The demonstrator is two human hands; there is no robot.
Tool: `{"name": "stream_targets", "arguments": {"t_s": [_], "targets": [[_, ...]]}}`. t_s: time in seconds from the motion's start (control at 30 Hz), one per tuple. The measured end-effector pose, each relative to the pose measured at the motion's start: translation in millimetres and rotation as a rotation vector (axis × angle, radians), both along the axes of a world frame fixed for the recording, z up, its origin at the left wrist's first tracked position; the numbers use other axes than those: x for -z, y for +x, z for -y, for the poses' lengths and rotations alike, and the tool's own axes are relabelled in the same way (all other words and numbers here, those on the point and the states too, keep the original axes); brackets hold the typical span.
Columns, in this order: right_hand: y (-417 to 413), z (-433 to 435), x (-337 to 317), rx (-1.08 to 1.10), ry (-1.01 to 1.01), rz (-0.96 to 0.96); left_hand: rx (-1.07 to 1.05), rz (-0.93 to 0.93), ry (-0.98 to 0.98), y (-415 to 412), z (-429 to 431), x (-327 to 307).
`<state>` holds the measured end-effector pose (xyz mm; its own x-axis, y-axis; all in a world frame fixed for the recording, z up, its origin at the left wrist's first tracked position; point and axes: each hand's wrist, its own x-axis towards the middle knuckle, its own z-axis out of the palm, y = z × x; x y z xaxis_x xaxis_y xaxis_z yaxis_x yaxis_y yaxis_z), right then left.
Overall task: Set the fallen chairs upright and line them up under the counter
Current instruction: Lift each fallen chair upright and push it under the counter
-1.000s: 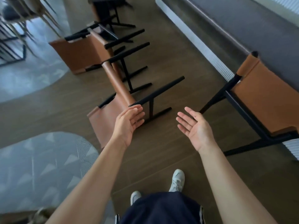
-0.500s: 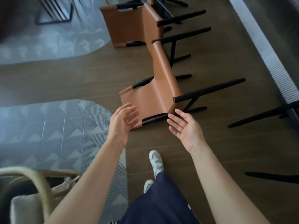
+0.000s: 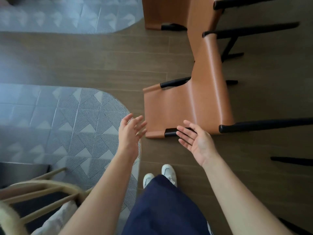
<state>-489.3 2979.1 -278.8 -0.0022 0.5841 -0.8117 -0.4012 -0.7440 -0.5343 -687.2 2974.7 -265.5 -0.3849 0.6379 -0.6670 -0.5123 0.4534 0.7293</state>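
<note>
Step in hand: the approach to a grasp on the nearest fallen chair (image 3: 194,106), which is not yet lifted. Item and location: a tan leather sling on a black frame, lying tipped over on the wooden floor (image 3: 84,65). Its backrest panel is flat and nearest the person, and its black legs (image 3: 264,124) point sideways toward the right of the view. A second fallen chair (image 3: 169,12) of the same make lies just beyond it at the top edge, likewise down. The surface they belong under is out of view. Left hand (image 3: 130,134): empty, fingers loosely spread, held just beside the outer corner of the backrest, over the edge of the patterned rug (image 3: 84,119); no contact with the leather is evident. Right hand (image 3: 198,141): empty, palm turned up, fingers straight, overlapping in view the exposed black frame bar (image 3: 170,132) at the near edge of the backrest; whether it touches the bar cannot be told. Both forearms are extended forward and down, either side of the white shoes (image 3: 166,172). Next move, by judgement: close both hands on the backrest's top edge and frame, then pivot the chair up onto its legs. The seat and legs lie at the far end, so a firm two-handed hold seems called for. Also present: a pale wicker chair (image 3: 33,192), lower left.
</note>
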Motion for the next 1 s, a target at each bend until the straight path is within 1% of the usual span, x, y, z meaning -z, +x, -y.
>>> {"name": "stream_targets", "arguments": {"t_s": [0.1, 0.23, 0.4, 0.53, 0.67, 0.77, 1.0], "targets": [[-5.7, -12.0, 35.3, 0.026, -0.029, 0.013, -0.041, -0.017, -0.053, -16.6, -9.2, 40.2], [-12.0, -16.7, 87.2, 0.101, -0.107, 0.022, 0.012, -0.033, -0.168, -36.1, -12.2, 99.2], [-43.1, -24.4, 166.4, 0.048, -0.164, 0.061, 0.117, -0.017, -0.184, -54.0, -31.4, 179.9], [-70.5, -37.9, 243.3, -0.009, -0.197, 0.073, 0.117, 0.009, -0.199, -59.5, -47.0, 259.2], [-89.4, -49.1, 325.9, -0.053, -0.229, 0.065, 0.163, -0.024, -0.207, -63.2, -59.1, 341.9], [-96.3, -53.7, 387.3, -0.031, -0.268, 0.033, 0.19, -0.061, -0.228, -66.4, -68.1, 406.8], [-110.7, -40.9, 497.5, 0.034, -0.455, -0.034, 0.317, -0.191, -0.279, -65.5, -89.1, 532.3]]}}
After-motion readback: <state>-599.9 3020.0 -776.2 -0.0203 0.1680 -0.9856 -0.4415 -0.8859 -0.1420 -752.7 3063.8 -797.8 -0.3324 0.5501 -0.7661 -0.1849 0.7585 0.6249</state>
